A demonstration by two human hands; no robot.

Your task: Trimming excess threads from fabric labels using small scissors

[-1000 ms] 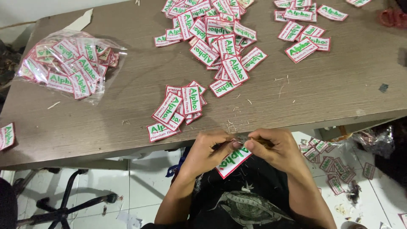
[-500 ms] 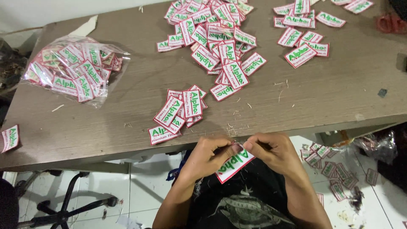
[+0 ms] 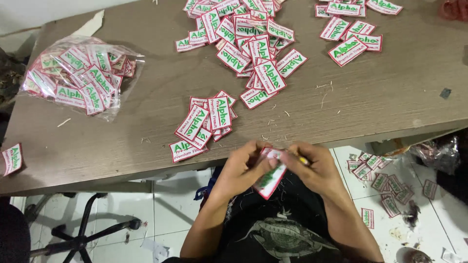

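My left hand (image 3: 240,168) and my right hand (image 3: 314,168) meet just below the near edge of the brown table (image 3: 390,97), over my lap. Between them they hold one rectangular patch (image 3: 270,179), white with a red border and green lettering, tilted on edge. My right hand also pinches a small yellow-tipped tool (image 3: 303,159) against the patch. A small stack of the same patches (image 3: 204,124) lies on the table right above my hands.
A large loose heap of patches (image 3: 248,39) covers the table's far middle, with more at the far right (image 3: 351,34). A clear plastic bag of patches (image 3: 80,78) lies at the left. Patches are scattered on the tiled floor (image 3: 385,180). A chair base (image 3: 92,229) stands lower left.
The patch has turned in my hands from lying flat and face-up to tilted on edge. My hands have stayed at the table edge.
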